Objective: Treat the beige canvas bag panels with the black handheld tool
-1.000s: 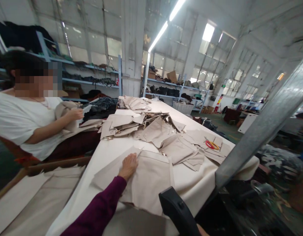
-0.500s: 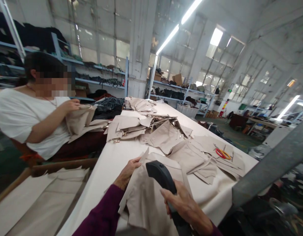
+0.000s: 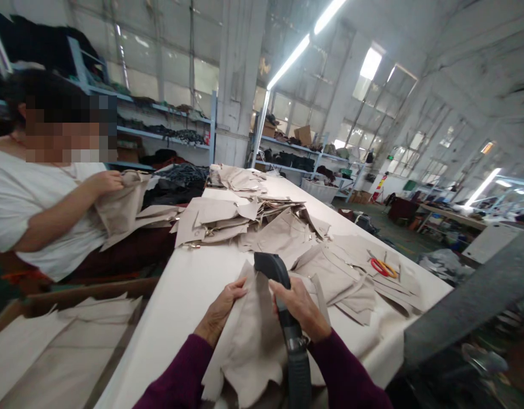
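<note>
My left hand (image 3: 222,311) pinches the left edge of a beige cloth piece (image 3: 255,324), which hangs over the near side of the table. In my right hand (image 3: 302,307) is a black curved handpiece (image 3: 273,267), my fingers wrapped round its grip. A clamp joins the handpiece to a dark ribbed hose (image 3: 298,369) that runs down toward me. Its blunt head lies over the upper part of the cloth, and I cannot tell whether it touches. Just beyond lie more beige cloth pieces (image 3: 330,272) in loose layers.
On the white table (image 3: 185,301) are a pile of beige pieces with metal fittings (image 3: 223,218) and red-and-yellow scissors (image 3: 383,267). At left a co-worker (image 3: 49,210) handles beige cloth. A box of cut pieces (image 3: 83,341) stands low left; a metal beam (image 3: 466,301) slants at right.
The handpiece has moved down and slightly toward me over the cloth, bringing more of the hose into view. My right hand has shifted up and left. My left hand still holds the cloth edge.
</note>
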